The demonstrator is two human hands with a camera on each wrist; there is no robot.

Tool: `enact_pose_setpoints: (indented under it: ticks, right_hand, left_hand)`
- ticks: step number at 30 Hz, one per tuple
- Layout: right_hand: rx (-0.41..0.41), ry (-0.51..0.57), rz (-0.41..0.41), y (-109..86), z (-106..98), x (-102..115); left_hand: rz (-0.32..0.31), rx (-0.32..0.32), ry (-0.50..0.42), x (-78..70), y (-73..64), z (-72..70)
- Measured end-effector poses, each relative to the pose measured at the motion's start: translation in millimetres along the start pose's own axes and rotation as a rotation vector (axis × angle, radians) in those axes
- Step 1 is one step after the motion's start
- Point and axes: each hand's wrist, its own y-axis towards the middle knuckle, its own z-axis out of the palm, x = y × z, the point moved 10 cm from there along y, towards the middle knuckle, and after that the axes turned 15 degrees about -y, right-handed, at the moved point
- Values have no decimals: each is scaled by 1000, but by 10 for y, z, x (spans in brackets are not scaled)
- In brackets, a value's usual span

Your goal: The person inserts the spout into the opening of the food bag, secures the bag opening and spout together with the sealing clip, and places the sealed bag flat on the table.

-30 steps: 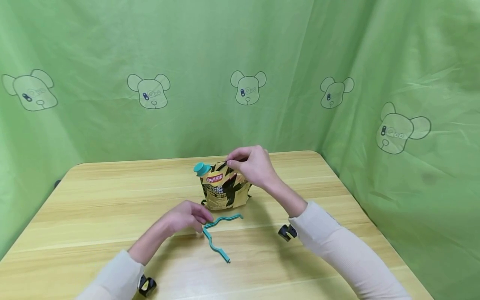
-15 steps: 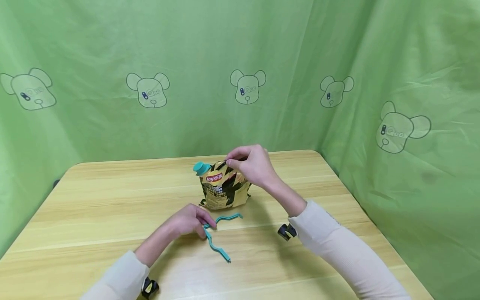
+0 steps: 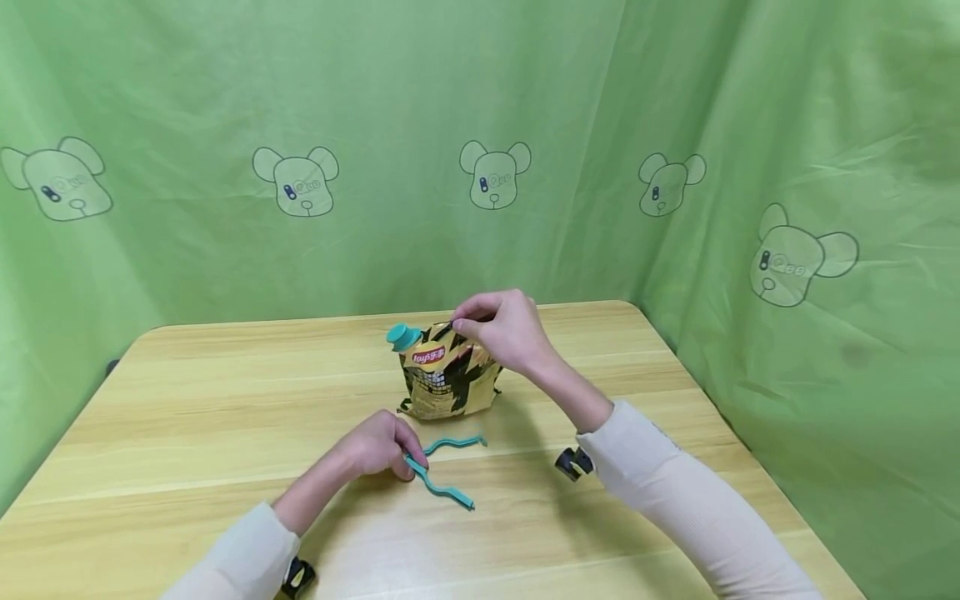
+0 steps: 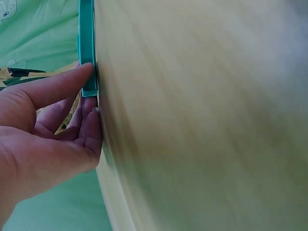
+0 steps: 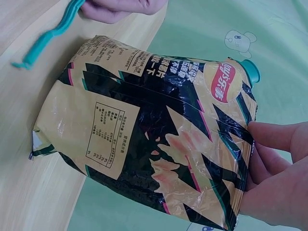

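Note:
A gold and black potato chip bag (image 3: 450,387) stands on the table, its printed side facing me. With thumb and fingers my right hand (image 3: 510,329) pinches its top edge, clearly seen in the right wrist view, where the bag (image 5: 159,139) fills the middle. A teal round cap (image 3: 403,337) sits at the bag's upper left corner. In front of the bag is a teal wavy bag clip (image 3: 450,493), spread into a V. My left hand (image 3: 378,446) pinches its joined end; the left wrist view shows the thumb on the clip (image 4: 87,38).
Both hands work over a wooden table (image 3: 225,392). Green curtains (image 3: 390,250) with bear-head drawings hang behind it and at the sides. Black bands (image 3: 573,463) are by the cuffs of both light sleeves.
My left hand has moved slightly right and taken hold of the clip's joined end. The clip's near arm has shifted right and a little away from me. My right hand stays on the bag.

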Motion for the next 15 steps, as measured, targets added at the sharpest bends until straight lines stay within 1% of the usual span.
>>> enact_pose_setpoints:
  ticks: [5,11,15]
  right_hand:
    - [2,-2,0,2,1,-1]
    - [-4,-8,-8,5,-3,3]
    - [-3,-9,-11,8,1,1]
  left_hand:
    - [-1,-20,2,7,-4,-18]
    - [-27,-60,-13,41,-12,-68]
    - [-31,-81,-26,47,-18,-101]
